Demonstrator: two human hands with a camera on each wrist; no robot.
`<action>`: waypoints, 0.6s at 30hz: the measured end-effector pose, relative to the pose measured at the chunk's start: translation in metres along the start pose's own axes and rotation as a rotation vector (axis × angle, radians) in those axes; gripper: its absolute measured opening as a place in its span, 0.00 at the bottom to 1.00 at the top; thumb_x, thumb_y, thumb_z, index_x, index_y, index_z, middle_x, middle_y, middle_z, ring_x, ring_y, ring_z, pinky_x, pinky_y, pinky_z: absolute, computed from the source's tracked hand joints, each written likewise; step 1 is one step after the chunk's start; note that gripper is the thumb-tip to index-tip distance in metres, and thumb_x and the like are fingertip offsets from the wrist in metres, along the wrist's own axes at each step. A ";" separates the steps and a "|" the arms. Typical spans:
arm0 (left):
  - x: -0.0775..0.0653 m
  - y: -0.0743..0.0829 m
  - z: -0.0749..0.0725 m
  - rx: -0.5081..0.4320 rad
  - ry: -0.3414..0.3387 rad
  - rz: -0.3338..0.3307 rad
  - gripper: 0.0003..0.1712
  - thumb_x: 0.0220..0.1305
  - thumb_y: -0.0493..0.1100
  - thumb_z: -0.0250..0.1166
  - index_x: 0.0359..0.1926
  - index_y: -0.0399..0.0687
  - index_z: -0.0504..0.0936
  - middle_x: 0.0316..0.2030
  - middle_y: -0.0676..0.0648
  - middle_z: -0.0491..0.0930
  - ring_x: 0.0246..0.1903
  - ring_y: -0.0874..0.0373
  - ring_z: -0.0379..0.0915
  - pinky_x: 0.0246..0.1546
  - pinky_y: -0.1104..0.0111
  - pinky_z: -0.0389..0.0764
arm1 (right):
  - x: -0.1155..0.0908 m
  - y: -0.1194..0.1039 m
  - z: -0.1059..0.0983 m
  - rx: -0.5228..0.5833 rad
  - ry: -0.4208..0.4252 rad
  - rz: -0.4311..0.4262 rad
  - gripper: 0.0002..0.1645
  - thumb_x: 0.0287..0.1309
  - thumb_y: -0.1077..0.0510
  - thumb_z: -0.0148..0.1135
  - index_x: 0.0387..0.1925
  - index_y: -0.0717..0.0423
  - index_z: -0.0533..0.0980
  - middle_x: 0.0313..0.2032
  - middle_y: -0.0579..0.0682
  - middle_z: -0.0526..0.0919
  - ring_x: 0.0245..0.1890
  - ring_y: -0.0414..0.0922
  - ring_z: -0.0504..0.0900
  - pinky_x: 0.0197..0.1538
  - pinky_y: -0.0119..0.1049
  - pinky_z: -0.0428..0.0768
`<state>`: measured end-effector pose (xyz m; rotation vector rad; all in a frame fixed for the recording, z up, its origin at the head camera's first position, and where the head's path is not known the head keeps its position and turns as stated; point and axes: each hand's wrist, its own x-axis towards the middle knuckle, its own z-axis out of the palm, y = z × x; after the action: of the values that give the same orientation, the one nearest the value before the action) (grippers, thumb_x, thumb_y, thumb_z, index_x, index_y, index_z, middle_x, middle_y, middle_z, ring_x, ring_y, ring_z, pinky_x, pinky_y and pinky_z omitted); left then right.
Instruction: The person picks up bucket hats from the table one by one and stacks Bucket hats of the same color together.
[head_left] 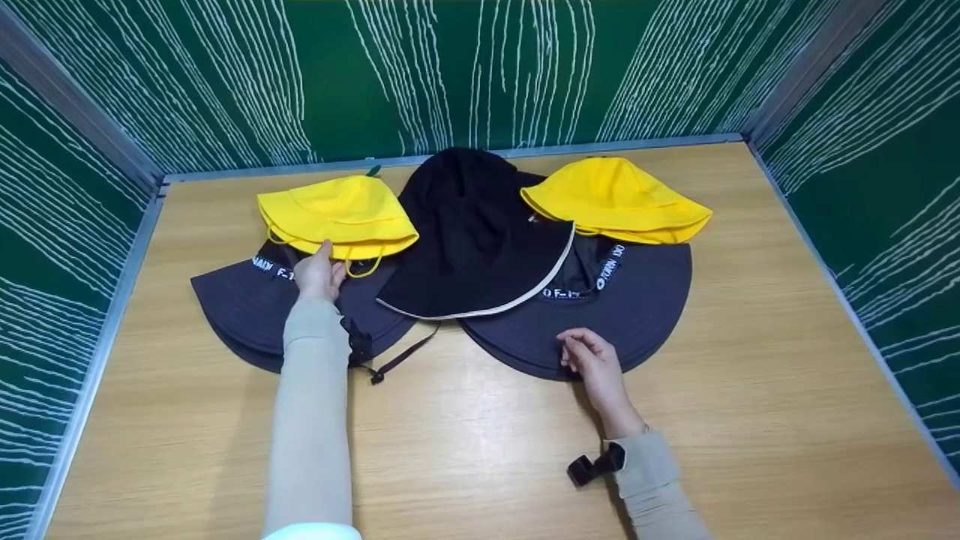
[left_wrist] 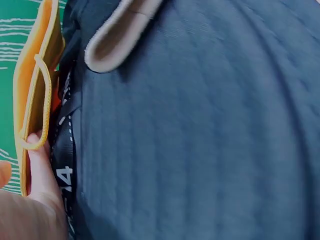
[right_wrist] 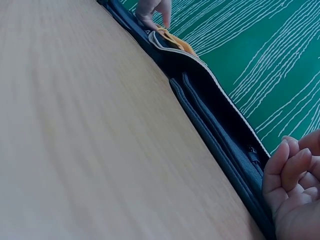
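At the back left a yellow bucket hat [head_left: 337, 214] rests over a dark grey wide-brimmed hat [head_left: 232, 304]. My left hand [head_left: 318, 276] pinches the front brim of this yellow hat, thumb on the outside and fingers inside; a yellow cord loop [left_wrist: 46, 95] hangs beside them in the left wrist view. In the centre, a black hat [head_left: 472, 232] with a white-edged brim overlaps both grey hats. My right hand [head_left: 595, 367] hovers by the front brim of the right dark grey hat [head_left: 649, 300], its fingers loosely curled around nothing.
A second yellow hat [head_left: 615, 196] lies on the back of the right grey hat. From the left grey hat, a black strap [head_left: 405, 356] trails onto the wooden table [head_left: 465, 450]. Green panels [head_left: 517, 97] with white drip lines enclose the back and both sides.
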<state>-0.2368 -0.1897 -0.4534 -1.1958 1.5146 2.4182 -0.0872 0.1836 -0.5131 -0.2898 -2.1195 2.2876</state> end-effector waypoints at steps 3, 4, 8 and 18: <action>-0.001 0.003 0.004 -0.012 -0.011 0.002 0.30 0.69 0.44 0.54 0.68 0.42 0.59 0.63 0.42 0.64 0.58 0.54 0.66 0.55 0.73 0.74 | 0.000 0.000 0.000 -0.004 -0.001 0.007 0.10 0.63 0.69 0.48 0.36 0.72 0.75 0.19 0.44 0.72 0.18 0.37 0.69 0.26 0.27 0.71; -0.002 0.004 0.005 -0.020 -0.015 0.004 0.30 0.68 0.43 0.54 0.68 0.42 0.59 0.63 0.43 0.64 0.57 0.55 0.67 0.54 0.73 0.74 | 0.000 0.000 0.000 -0.004 -0.003 0.009 0.10 0.63 0.69 0.47 0.36 0.73 0.75 0.19 0.44 0.72 0.18 0.37 0.69 0.27 0.27 0.71; -0.004 0.004 0.009 -0.018 -0.011 0.029 0.27 0.68 0.39 0.54 0.66 0.43 0.60 0.50 0.48 0.71 0.41 0.60 0.72 0.42 0.75 0.78 | -0.001 0.000 0.000 0.001 -0.018 0.006 0.11 0.64 0.69 0.47 0.37 0.74 0.74 0.19 0.45 0.72 0.18 0.37 0.68 0.28 0.27 0.72; 0.000 -0.002 0.011 0.153 0.042 0.148 0.35 0.66 0.36 0.55 0.71 0.48 0.54 0.45 0.47 0.72 0.15 0.66 0.63 0.23 0.78 0.70 | -0.002 -0.001 -0.001 -0.005 -0.029 -0.011 0.11 0.64 0.68 0.47 0.38 0.77 0.72 0.19 0.44 0.72 0.19 0.36 0.69 0.26 0.26 0.70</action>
<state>-0.2421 -0.1802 -0.4525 -1.1496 1.8238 2.3248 -0.0850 0.1845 -0.5122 -0.2455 -2.1348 2.2956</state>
